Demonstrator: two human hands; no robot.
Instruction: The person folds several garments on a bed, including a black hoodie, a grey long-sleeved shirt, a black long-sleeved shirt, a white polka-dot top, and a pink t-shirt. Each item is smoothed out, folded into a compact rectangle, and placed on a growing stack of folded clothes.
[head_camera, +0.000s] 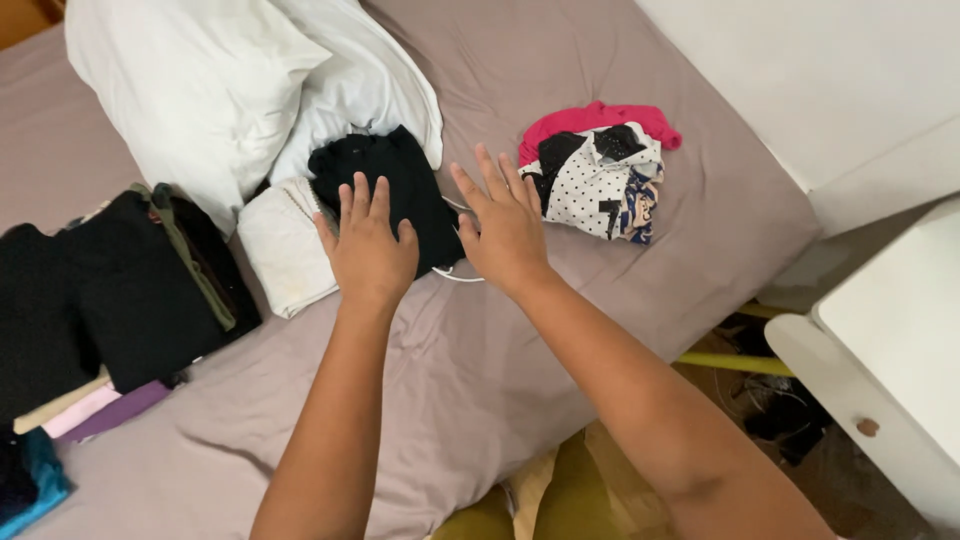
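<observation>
- Left hand (368, 245) is mid frame, flat, fingers spread wide open. It holds nothing. It sits over the near edge of the black top (385, 185).
- Right hand (503, 228) is just beside it, also open wide & empty. Its fingers point up toward the dotted pile (598, 182).
- Black top lies folded, upper mid of the frame, on the bed (480, 370). A thin white cord (460, 275) peeks out under it.
- I think both hands are about to press or grab the black top. To do it well: keep palms flat, take both sides at once, lift it level so the fold stays neat. Watch the cord, it could snag.
- Just left of the black top is a folded cream cloth (285, 250), touching it. White pillows (215, 85) sit behind, upper left.
- Far left: a dark stack (110, 290) w/ pale & purple bits under it.
- Pink cloth (590, 120) is under the dotted pile, upper right.
- No boxes or baskets on the bed. A white drawer unit (885, 380) is at lower right; can't tell what's in it.
</observation>
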